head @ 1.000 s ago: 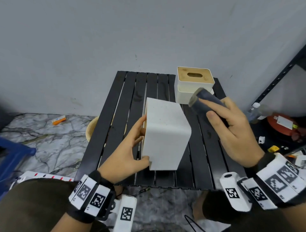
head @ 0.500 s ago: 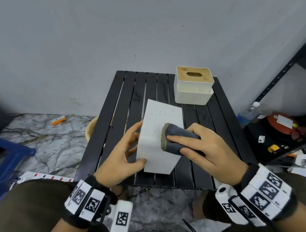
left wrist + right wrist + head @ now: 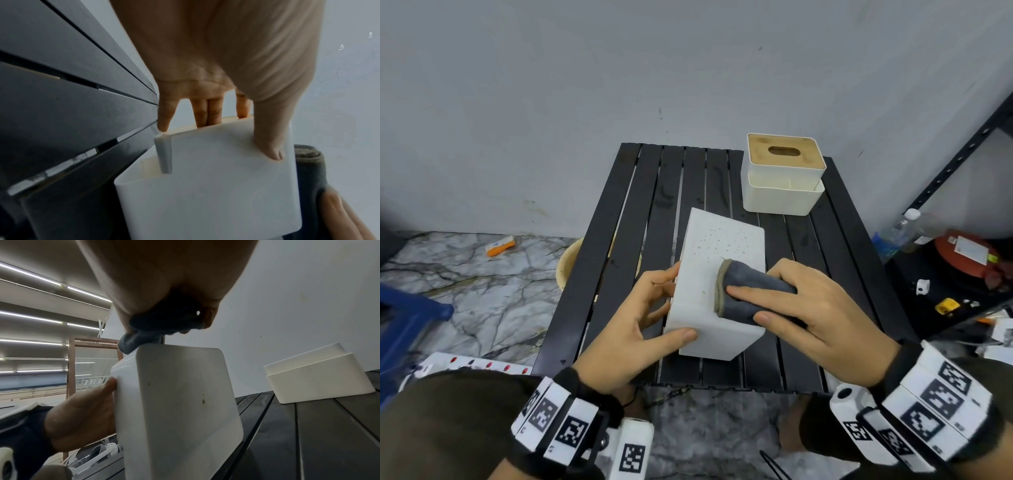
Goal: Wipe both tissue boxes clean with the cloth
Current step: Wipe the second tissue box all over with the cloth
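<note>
A white tissue box (image 3: 702, 270) (image 3: 216, 186) (image 3: 180, 402) stands tipped on its side in the middle of the black slatted table (image 3: 619, 219). My left hand (image 3: 640, 322) (image 3: 226, 113) grips its left side, thumb on the near face and fingers on the far side. My right hand (image 3: 804, 308) holds a folded dark grey cloth (image 3: 743, 291) (image 3: 308, 170) (image 3: 156, 331) and presses it on the box's speckled upper face. A second white tissue box (image 3: 782, 174) (image 3: 316, 379) with a wooden slotted lid stands upright at the table's far right.
The grey wall rises just behind the table. A beige basin (image 3: 568, 263) sits under the table's left side on the marble floor. A black shelf (image 3: 945, 284) at the right carries a bottle, a red container and small items. A blue crate (image 3: 407, 318) stands far left.
My right hand brought the cloth down from near the far box onto the near box's upper face. The left hand tilted the box so that face looks up.
</note>
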